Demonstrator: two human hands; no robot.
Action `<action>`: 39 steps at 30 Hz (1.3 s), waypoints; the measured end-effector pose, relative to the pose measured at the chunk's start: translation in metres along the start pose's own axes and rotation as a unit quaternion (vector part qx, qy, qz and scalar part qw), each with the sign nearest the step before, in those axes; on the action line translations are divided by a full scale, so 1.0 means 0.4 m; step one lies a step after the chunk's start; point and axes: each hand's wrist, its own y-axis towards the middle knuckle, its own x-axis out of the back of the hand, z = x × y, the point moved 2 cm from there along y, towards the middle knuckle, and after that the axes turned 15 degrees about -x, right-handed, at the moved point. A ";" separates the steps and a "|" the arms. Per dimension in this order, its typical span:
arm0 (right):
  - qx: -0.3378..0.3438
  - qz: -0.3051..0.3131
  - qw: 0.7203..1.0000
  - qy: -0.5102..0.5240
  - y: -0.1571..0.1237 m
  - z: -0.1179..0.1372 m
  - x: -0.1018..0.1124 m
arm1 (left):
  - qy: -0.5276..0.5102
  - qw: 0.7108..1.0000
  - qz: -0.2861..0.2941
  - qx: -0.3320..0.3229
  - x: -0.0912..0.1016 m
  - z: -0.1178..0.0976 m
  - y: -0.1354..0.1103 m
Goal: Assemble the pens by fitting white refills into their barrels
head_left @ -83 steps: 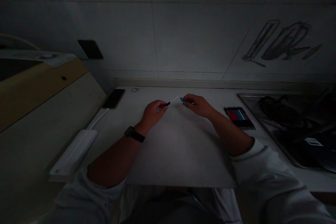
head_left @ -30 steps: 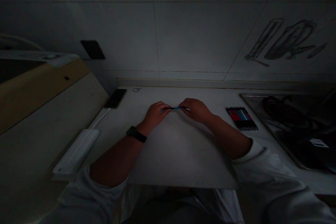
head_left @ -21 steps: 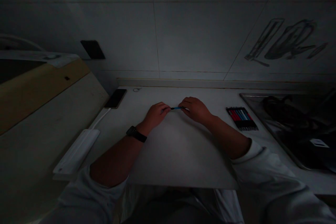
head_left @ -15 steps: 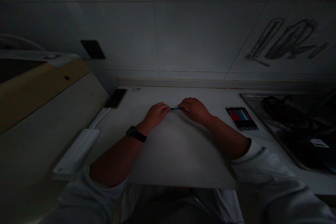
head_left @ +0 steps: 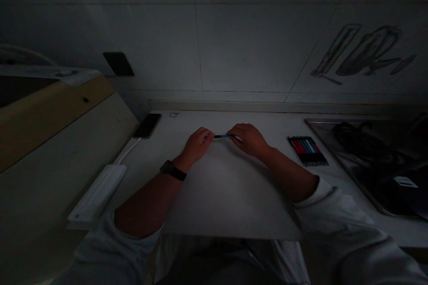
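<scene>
A slim blue and black pen (head_left: 223, 136) is held level between my two hands, just above or on the white counter (head_left: 227, 196). My left hand (head_left: 198, 144), with a dark watch on its wrist, pinches the black end. The fingertips of my right hand (head_left: 247, 138) close on the blue end. Both ends are partly hidden by the fingers. To the right lies a flat pack of similar pens (head_left: 308, 150), red, blue and pale, with a black band across it.
At the left, a phone (head_left: 147, 125) lies near a white power strip (head_left: 96, 193) with a white cable. A small ring-shaped item (head_left: 174, 115) sits by the wall. A large pale box-like unit (head_left: 67, 142) bounds the left; a metal-rimmed sink (head_left: 341, 164) holding dark things bounds the right.
The pen and my left hand's fingers have shifted slightly left and up, with more of the pen's black part showing. My right hand has hardly moved.
</scene>
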 end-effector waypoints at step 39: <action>0.045 -0.042 0.998 0.023 -0.002 -0.008 -0.006 | -0.054 0.998 -0.014 -0.040 -0.019 0.017 -0.008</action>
